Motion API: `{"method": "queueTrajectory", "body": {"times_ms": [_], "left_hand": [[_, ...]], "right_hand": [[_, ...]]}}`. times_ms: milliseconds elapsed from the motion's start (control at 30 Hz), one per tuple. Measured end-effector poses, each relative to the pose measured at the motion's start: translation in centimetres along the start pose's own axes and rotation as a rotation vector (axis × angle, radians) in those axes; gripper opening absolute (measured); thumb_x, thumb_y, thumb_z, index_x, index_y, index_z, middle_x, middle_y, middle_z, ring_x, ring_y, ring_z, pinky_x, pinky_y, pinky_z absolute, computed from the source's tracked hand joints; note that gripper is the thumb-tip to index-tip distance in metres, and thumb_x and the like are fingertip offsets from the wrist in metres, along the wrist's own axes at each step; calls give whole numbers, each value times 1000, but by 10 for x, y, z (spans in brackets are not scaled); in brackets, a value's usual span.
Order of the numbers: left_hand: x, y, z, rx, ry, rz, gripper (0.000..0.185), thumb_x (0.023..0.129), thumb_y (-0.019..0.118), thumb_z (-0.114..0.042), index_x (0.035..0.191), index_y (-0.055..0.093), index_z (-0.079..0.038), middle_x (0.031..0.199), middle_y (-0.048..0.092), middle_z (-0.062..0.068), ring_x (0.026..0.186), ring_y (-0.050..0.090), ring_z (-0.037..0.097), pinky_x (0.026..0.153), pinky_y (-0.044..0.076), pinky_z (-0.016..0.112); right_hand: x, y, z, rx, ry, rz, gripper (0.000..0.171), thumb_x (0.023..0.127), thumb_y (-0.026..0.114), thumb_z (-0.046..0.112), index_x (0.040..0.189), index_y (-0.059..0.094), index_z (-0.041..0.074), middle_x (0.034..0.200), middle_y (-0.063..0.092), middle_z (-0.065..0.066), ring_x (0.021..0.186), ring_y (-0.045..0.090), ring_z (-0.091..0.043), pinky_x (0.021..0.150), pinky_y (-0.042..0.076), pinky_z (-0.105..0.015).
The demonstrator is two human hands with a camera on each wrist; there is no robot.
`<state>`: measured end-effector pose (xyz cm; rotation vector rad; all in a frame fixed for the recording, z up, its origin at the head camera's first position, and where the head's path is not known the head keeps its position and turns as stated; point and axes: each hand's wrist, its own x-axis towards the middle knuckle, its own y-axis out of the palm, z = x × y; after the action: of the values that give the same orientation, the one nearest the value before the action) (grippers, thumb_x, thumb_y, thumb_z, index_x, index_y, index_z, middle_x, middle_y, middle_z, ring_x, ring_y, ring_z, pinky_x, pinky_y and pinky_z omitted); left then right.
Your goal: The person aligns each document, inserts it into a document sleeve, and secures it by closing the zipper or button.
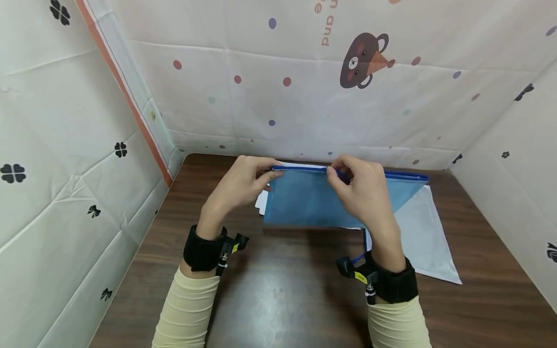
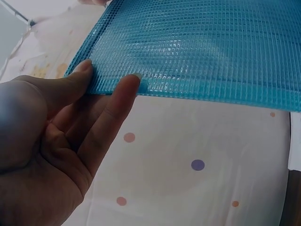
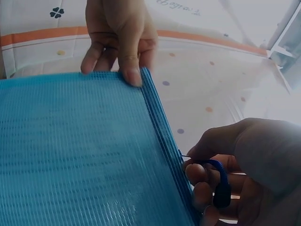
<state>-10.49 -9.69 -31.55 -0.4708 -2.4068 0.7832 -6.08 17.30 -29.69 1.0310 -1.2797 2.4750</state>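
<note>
Brown wooden table (image 1: 278, 290), spotted curtain walls (image 1: 304, 96)

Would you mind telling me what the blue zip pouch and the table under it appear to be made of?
The blue zip pouch looks like translucent soft plastic reinforced with a mesh: a fine grid shows through its glossy, light-catching surface in both wrist views. Its zip pull seems to be darker blue plastic or cord. The table appears to be dark wood or wood-look laminate, with faint grain and a soft sheen.
</note>
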Motion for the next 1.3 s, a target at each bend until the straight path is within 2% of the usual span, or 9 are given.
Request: {"method": "queueTrajectory", "body": {"times_ms": [133,300,567,833,1300], "left_hand": [[-1,-4,2,-7,-15,-16,17,106,68,-14,119,79,-14,98,77,-2,76,78,15,71,61,31],[-3,-8,4,-9,-25,-27,17,107,67,-15,118,79,-16,97,77,-3,76,77,15,67,60,33],[-6,-13,7,-17,-45,-67,18,107,67,-14,120,79,-15,105,78,0,75,77,17,70,61,33],[-8,-19,9,19,-75,-118,19,107,66,-13,120,79,-18,101,76,-3,74,75,16,69,60,34],[-10,-24,13,21,-85,-129,17,107,67,-16,120,78,-16,97,75,-1,72,75,18,67,59,36]], "right_hand": [[0,-7,-5,-13,-3,-11,14,101,71,12,91,78,5,64,58,-5,58,47,-19,57,35,-35],[1,-11,-9,-19,6,-12,14,101,71,12,90,78,6,62,56,-4,57,45,-18,57,33,-35],[0,-13,-8,-14,6,-9,13,101,72,13,93,79,6,62,56,-3,57,45,-18,58,33,-34],[0,-15,-11,-34,2,-37,12,101,72,12,92,79,6,61,56,-3,56,44,-17,58,32,-34],[-1,-18,-16,-46,24,-25,12,101,74,14,97,80,4,63,57,-5,58,45,-19,58,32,-33]]}}
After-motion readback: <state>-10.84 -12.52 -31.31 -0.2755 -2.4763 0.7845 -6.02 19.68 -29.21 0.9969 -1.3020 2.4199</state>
